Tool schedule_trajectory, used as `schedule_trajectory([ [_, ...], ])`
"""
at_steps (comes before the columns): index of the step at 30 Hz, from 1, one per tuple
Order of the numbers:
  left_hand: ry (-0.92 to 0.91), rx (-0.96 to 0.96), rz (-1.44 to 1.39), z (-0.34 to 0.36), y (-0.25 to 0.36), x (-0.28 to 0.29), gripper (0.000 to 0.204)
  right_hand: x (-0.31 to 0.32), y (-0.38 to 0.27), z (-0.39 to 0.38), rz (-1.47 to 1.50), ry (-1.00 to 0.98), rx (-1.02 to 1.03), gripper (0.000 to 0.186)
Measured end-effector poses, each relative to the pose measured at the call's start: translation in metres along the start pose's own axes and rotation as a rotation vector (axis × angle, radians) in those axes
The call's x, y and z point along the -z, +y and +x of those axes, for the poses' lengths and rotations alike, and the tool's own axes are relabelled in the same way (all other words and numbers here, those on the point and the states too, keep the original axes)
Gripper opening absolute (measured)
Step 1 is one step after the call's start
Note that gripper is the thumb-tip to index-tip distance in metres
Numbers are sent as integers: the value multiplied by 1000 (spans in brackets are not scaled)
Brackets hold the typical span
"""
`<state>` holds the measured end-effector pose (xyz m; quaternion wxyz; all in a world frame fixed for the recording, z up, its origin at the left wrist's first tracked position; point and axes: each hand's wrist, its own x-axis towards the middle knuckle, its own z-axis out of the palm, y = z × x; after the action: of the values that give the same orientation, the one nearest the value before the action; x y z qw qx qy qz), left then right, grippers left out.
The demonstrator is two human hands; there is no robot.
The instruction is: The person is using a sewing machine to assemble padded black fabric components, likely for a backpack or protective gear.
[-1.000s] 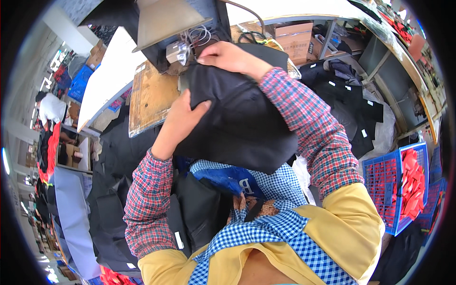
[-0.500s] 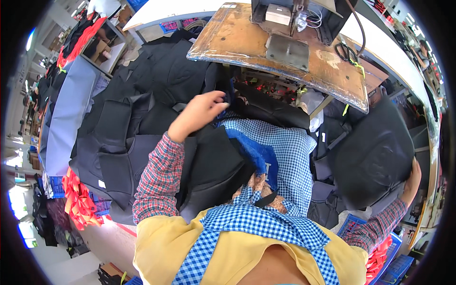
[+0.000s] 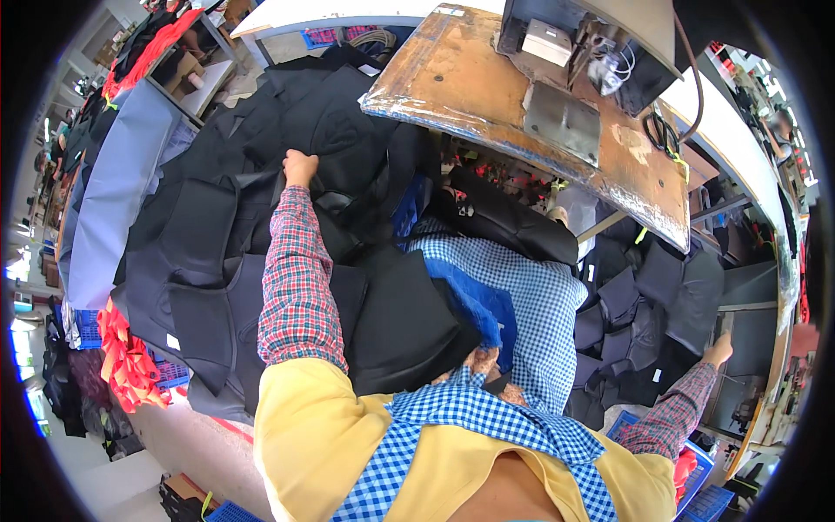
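My left hand [image 3: 298, 165] is closed on a black fabric piece [image 3: 335, 148] in the heap to my left. My right hand [image 3: 717, 350] is out at the far right, beside a dark grey-black piece [image 3: 696, 296] lying on a second pile [image 3: 626, 331]; whether its fingers grip anything is too small to tell. A blue gingham apron [image 3: 544, 304] covers my lap, with more black pieces beside it. Ahead stands a worn wooden worktop [image 3: 435, 70] carrying a machine [image 3: 557, 43] with a metal plate, wires and black scissors [image 3: 659, 132].
A white table [image 3: 313, 17] runs behind. A pale grey sheet [image 3: 109, 209] hangs at the left above red strips [image 3: 122, 357]. A blue crate [image 3: 700, 465] is at the lower right, beside a wood-edged bench [image 3: 774, 365]. A rolled black bundle [image 3: 513, 222] lies under the worktop.
Both hands have left the machine. The black piece moved to the right pile with my right hand. My left hand has reached forward into the left heap and taken hold of a piece.
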<state>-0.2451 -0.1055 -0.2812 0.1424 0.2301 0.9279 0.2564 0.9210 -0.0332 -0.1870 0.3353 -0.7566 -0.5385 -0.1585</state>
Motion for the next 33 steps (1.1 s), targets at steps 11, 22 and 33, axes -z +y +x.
schedule_trajectory([
  [11, 114, 117, 157, 47, -33, -2, 85, 19, -62, -165, -338, -324, -349, 33],
  [22, 524, -596, -146, 50, 23, 83, 26, -42, -137, -139, 111, -345, -54, 27],
  [33, -90, -799, -164, -196, 78, 367, 27, 39, -579, -217, 712, -490, 749, 29],
])
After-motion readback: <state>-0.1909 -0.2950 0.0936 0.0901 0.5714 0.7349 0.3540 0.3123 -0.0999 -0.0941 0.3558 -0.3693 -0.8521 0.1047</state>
